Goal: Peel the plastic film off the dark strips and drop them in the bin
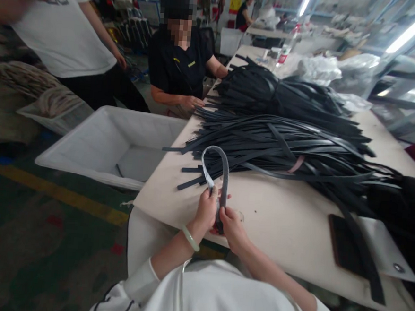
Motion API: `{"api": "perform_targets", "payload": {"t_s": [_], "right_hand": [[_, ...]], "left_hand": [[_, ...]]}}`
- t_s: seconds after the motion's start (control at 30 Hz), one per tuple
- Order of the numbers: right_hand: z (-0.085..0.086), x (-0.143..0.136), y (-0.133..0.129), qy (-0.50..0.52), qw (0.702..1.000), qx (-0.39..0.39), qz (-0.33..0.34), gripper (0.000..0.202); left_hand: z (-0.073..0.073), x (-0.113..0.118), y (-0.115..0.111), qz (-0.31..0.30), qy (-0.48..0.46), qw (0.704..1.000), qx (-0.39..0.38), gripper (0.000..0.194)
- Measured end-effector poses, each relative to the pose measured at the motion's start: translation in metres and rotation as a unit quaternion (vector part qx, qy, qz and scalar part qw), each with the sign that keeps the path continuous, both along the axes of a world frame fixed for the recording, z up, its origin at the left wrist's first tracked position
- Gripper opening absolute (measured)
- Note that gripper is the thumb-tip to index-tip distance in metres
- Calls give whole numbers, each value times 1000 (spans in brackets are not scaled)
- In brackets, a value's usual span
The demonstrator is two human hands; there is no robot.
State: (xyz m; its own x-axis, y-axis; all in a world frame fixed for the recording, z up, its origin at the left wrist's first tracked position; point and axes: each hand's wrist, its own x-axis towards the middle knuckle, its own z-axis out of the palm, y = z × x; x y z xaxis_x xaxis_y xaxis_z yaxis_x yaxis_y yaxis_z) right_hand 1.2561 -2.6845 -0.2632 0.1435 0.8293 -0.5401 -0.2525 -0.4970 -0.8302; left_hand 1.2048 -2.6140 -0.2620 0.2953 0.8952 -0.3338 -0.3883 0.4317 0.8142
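A dark grey flat strap [225, 171] is bent into an upright loop in front of me, over the near edge of the table. My left hand [206, 210] is closed on one side of the loop, with a pale green bangle on its wrist. Closed on the other side, low down, is my right hand [233, 229]. The strap's lower part between the hands is partly hidden by my fingers. Just beyond the loop lies a large pile of black straps [265, 147], some ends jutting out to the left.
A white plastic bin [87, 140] stands left of the table [278, 212]. A seated co-worker [180, 66] is at the table's far left side; another person [67, 32] stands behind the bin. A bottle [285, 49] and plastic bags [320, 68] are at the back.
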Motion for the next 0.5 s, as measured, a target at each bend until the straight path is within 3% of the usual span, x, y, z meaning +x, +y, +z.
{"api": "perform_targets", "payload": {"t_s": [0.1, 0.23, 0.37, 0.5], "right_hand": [[2, 1, -6, 19, 999, -24, -13, 48], [10, 2, -8, 67, 997, -22, 19, 51], [9, -1, -6, 68, 997, 4, 47, 53], [-8, 1, -23, -36, 995, 48, 77, 59]], "left_hand": [[2, -7, 2, -28, -67, 996, -43, 49], [7, -14, 8, -46, -161, 985, -45, 40], [13, -17, 25, -2, -201, 979, -46, 29], [18, -31, 60, 63, -184, 980, -44, 26]]}}
